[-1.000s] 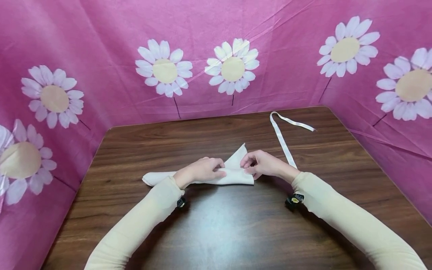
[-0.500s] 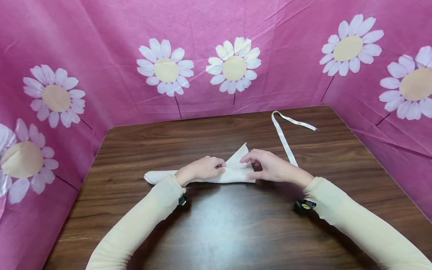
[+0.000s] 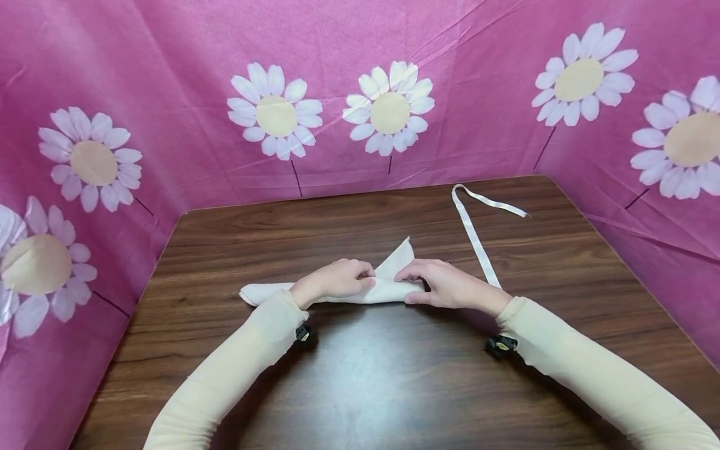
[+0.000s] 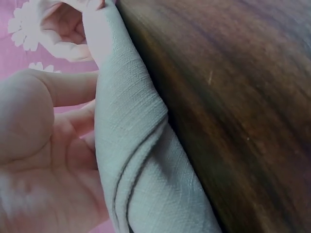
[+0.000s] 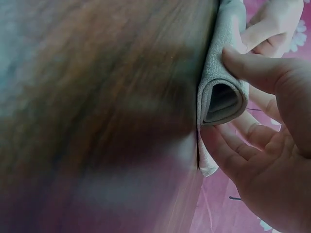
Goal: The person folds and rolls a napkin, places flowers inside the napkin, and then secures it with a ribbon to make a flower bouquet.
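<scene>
A cream cloth (image 3: 388, 291), rolled into a tube, lies across the table, with a pointed flap (image 3: 399, 259) sticking out flat on its far side. My left hand (image 3: 336, 279) holds the middle of the roll, thumb on the near side and fingers reaching over. At the right end, my right hand (image 3: 449, 285) grips the roll between thumb and fingers. The right wrist view looks into the hollow end of the rolled cloth (image 5: 221, 77), the thumb pressed on its side. Diagonal fold edges run along the cloth (image 4: 129, 92) in the left wrist view.
A narrow white ribbon (image 3: 472, 236) lies bent on the brown wooden table (image 3: 360, 387), its near end passing behind my right forearm. A pink sheet with daisies (image 3: 450, 119) hangs around the table's back and sides.
My right hand came off the cloth's right end with thumb and fingers spread, then took hold of the roll there. The right end looks more rounded now. My left hand stays about where it was.
</scene>
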`<state>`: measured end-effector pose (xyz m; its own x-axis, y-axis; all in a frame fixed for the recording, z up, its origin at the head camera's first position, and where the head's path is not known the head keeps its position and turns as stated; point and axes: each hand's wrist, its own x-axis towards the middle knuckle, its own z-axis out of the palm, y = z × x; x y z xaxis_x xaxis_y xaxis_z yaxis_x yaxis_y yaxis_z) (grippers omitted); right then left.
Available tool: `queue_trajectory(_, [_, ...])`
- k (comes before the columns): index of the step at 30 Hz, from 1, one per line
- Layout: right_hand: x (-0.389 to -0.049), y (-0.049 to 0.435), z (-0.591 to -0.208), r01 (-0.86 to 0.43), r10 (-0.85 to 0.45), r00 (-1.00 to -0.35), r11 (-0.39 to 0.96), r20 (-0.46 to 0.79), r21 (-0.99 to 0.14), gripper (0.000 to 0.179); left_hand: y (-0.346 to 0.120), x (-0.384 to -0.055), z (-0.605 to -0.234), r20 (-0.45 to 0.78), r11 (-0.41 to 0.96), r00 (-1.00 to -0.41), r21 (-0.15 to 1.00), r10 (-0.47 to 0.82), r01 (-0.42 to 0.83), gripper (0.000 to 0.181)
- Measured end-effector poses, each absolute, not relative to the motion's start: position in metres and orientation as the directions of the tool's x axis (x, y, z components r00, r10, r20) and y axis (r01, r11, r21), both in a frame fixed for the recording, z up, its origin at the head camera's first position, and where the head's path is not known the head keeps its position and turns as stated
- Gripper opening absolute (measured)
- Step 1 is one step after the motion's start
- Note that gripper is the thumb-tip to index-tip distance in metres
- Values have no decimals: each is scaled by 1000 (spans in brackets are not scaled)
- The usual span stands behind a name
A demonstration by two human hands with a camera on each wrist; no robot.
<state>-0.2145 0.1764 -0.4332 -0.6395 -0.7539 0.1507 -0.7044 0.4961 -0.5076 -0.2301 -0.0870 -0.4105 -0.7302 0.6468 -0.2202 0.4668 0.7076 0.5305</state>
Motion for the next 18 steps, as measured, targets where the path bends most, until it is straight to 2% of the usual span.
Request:
queue_trajectory(4, [-216, 176, -433, -698, -745, -647, 495, 160, -518, 28, -90, -229, -413, -155, 689, -739, 523, 656, 502, 23])
queue_trajectory(9, [-217, 177, -433, -694, -739, -652, 493, 168, -525, 23, -93, -221, -412, -120, 660, -717, 516, 687, 546, 29])
queue_trajectory(18, [-225, 182, -435, -545, -653, -749, 513, 111, -664, 24, -91, -208, -411, -87, 649, -700, 470, 709, 599, 49])
